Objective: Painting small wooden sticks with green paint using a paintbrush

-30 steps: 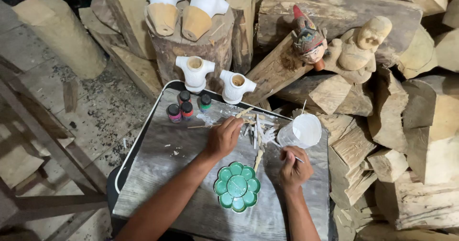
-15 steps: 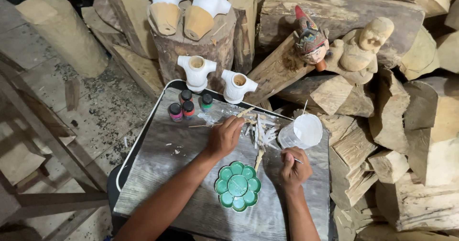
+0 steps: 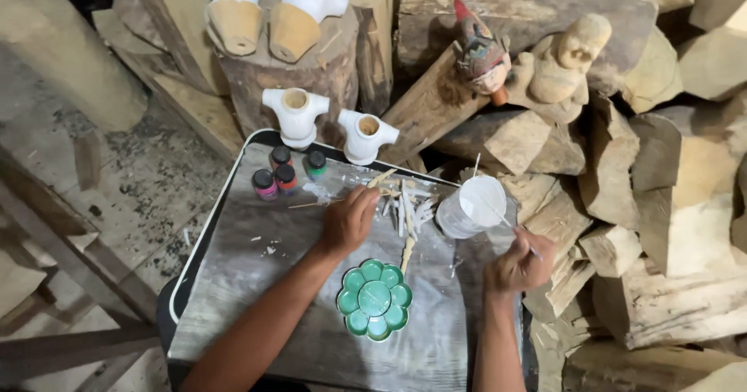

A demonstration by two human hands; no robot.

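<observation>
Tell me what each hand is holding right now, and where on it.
The right hand pinches a thin brush low on its handle. The left hand rests on the pile of sticks; any grip there cannot be told.

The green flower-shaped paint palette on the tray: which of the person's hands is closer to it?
Left. The left hand reaches into the pale sticks just above the green flower-shaped paint palette. The right hand sits farther off to its right, holding a thin brush beside the white cup.

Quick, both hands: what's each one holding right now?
Left hand: fingers closed on a thin stick from the brush pile.
Right hand: closed on a thin paintbrush reaching into the white cup.
</observation>
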